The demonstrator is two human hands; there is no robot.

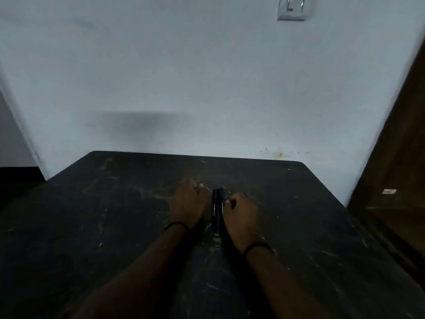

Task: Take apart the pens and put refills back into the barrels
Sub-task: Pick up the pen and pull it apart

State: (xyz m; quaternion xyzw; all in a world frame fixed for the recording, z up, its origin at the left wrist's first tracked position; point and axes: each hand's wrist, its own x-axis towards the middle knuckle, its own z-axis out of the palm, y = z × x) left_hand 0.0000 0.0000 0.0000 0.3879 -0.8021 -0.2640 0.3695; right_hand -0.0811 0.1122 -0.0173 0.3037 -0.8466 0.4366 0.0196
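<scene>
A dark, matte table (115, 215) is seen from above, its surface scuffed with pale scratches and chalky smears, its far corners rounded. Behind it a pale, smooth wall (207, 77) rises, marked by a soft grey shadow and a few small yellowish stains near the table's far edge. A shiny metal switch plate (291, 8) is fixed high on the wall. A brown wooden panel (395, 169) stands at the right edge of the view.

Near the middle of the table, 2 slim black pens (217, 208) are laid side by side, touching along their length and pointing away from the viewer. Faint pale lettering is printed on each barrel. Both appear assembled, though the dim light hides fine detail.

2 bare forearms are stretched forward from the bottom of the view, each wrist ringed by a thin black band. The left hand (187, 201) is rested on the table just left of the pens, back upward, fingers curled loosely under; nothing can be seen held in it. The right hand (241, 210) is placed just right of the pens, curled into a loose fist, knuckles beside the barrels. Whether it grips anything cannot be told.
</scene>
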